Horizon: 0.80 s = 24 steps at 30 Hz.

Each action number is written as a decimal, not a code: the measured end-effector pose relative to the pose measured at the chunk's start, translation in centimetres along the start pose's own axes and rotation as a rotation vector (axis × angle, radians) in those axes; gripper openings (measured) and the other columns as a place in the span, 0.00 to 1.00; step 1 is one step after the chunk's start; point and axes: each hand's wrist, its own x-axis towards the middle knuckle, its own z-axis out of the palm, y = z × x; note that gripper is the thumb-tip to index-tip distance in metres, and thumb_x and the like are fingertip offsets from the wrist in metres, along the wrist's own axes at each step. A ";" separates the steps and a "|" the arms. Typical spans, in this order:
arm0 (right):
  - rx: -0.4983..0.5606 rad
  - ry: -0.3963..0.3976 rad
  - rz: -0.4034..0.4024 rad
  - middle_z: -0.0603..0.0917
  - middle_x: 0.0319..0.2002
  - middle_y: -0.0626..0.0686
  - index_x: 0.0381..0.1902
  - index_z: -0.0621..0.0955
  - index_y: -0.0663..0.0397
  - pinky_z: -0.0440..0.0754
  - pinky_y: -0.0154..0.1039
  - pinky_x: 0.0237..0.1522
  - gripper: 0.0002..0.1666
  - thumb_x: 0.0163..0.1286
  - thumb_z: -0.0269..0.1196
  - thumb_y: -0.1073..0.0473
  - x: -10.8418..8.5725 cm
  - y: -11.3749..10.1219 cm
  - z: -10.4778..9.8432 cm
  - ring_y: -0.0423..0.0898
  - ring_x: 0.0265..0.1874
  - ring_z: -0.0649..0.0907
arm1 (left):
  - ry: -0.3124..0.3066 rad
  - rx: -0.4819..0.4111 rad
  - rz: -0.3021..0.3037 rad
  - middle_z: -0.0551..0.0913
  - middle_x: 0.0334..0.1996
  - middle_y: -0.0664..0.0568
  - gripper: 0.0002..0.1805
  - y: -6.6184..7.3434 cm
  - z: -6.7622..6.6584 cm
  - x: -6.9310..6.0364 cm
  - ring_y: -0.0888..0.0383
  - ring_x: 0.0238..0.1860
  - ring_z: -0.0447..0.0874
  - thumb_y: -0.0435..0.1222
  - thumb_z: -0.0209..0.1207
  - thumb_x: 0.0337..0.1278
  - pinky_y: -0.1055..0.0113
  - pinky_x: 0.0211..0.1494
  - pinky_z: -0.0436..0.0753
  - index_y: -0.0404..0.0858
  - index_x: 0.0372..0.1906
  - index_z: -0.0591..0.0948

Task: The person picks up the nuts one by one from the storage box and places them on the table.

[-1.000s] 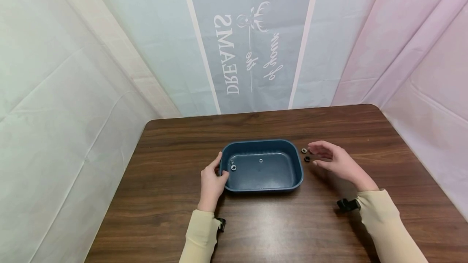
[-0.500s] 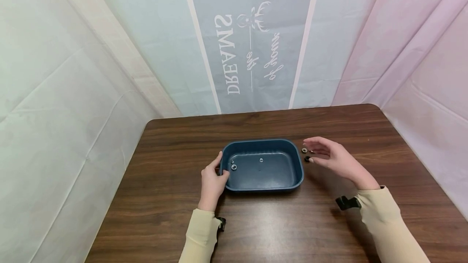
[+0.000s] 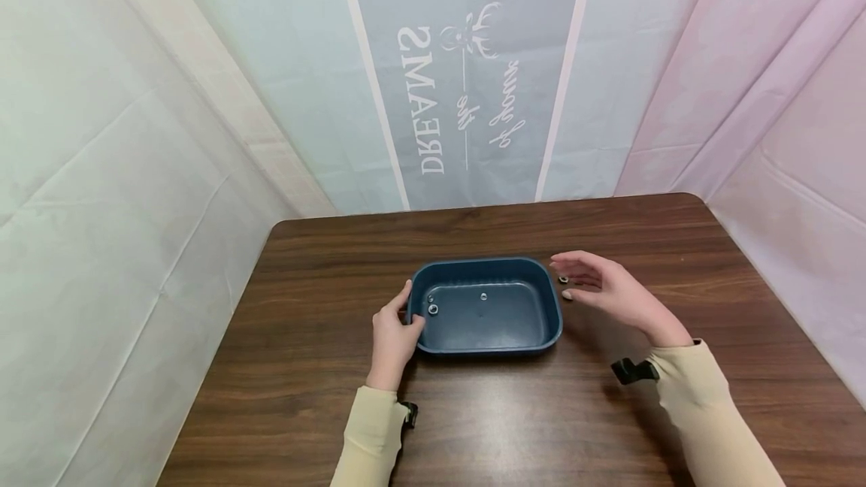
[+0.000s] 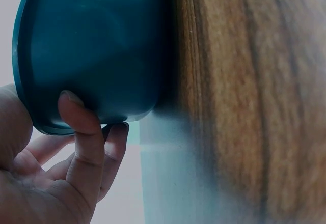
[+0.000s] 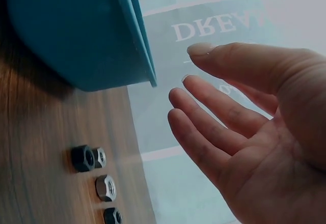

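Observation:
A dark blue plastic bin [image 3: 483, 350] sits on the table. My left hand [image 3: 391, 337] grips its left end wall, thumb over the rim and fingers outside; in the left wrist view the fingers [image 4: 84, 155] press the wall from outside. Inside the bin lie a larger hex nut [image 3: 433, 310] and two smaller ones. My right hand [image 3: 612, 291] hovers just right of the bin with fingers apart and nothing between them. In the right wrist view, several nuts stand on the table below it, among them a black nut [image 5: 83, 158] and a silver nut [image 5: 106, 188].
The brown wood-grain table [image 3: 304, 337] runs out around the bin on all sides. A printed cloth [image 3: 467, 96] hangs behind the far edge, and pale cloth walls [image 3: 101, 246] close off both sides.
My right hand has moved left toward the bin, over the nuts on the table, and now hides most of them in the head view. The left hand and the bin stay in place.

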 end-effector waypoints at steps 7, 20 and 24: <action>0.036 -0.038 -0.018 0.77 0.57 0.60 0.64 0.70 0.61 0.74 0.46 0.54 0.32 0.62 0.65 0.66 1.0 -0.6 0.7 0.59 0.55 0.76 | 0.001 0.000 0.000 0.84 0.44 0.45 0.36 0.0 -0.1 0.1 0.55 0.34 0.80 0.24 0.60 0.46 0.67 0.23 0.74 0.45 0.66 0.74; 0.081 -0.094 -0.027 0.77 0.56 0.51 0.63 0.72 0.53 0.73 0.46 0.55 0.31 0.62 0.65 0.67 2.6 -1.7 2.2 0.57 0.55 0.76 | -0.002 -0.003 -0.003 0.83 0.45 0.45 0.36 -0.2 0.0 0.1 0.55 0.34 0.79 0.24 0.60 0.46 0.67 0.22 0.73 0.46 0.66 0.73; 0.071 -0.112 -0.024 0.77 0.56 0.50 0.62 0.73 0.52 0.73 0.46 0.55 0.31 0.62 0.65 0.67 3.0 -1.8 2.6 0.59 0.55 0.76 | -0.004 -0.011 -0.002 0.83 0.46 0.45 0.36 -0.2 -0.1 0.1 0.55 0.33 0.79 0.24 0.60 0.46 0.67 0.22 0.73 0.46 0.66 0.73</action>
